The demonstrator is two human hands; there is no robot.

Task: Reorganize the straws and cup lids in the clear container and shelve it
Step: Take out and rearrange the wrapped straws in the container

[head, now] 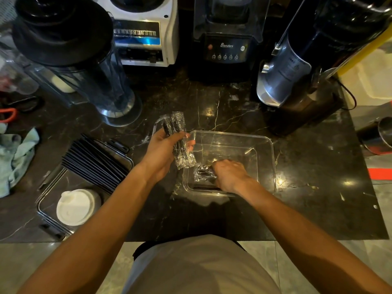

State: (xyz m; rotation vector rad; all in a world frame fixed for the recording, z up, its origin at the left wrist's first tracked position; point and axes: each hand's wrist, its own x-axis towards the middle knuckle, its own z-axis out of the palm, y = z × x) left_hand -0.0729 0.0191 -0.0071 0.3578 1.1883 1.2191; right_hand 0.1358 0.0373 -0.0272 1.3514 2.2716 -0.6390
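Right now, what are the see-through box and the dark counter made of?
The clear container looks like glossy transparent plastic: the counter shows through its walls and the rim glints. The counter looks like polished black stone, perhaps marble, judging by pale veins and lamp reflections; it could be an imitation.

Open counter [307, 166] right of clear container [265, 145], free to pass. Rear blocked: blender jug [101, 81] back-left, black blender base [224, 49] centre, grinder [297, 81] back-right. Left side crowded w/ stack of black lids [93, 162] and white lid [74, 206] in wire tray [42, 200]. Container top open, but both hands over near-left corner.
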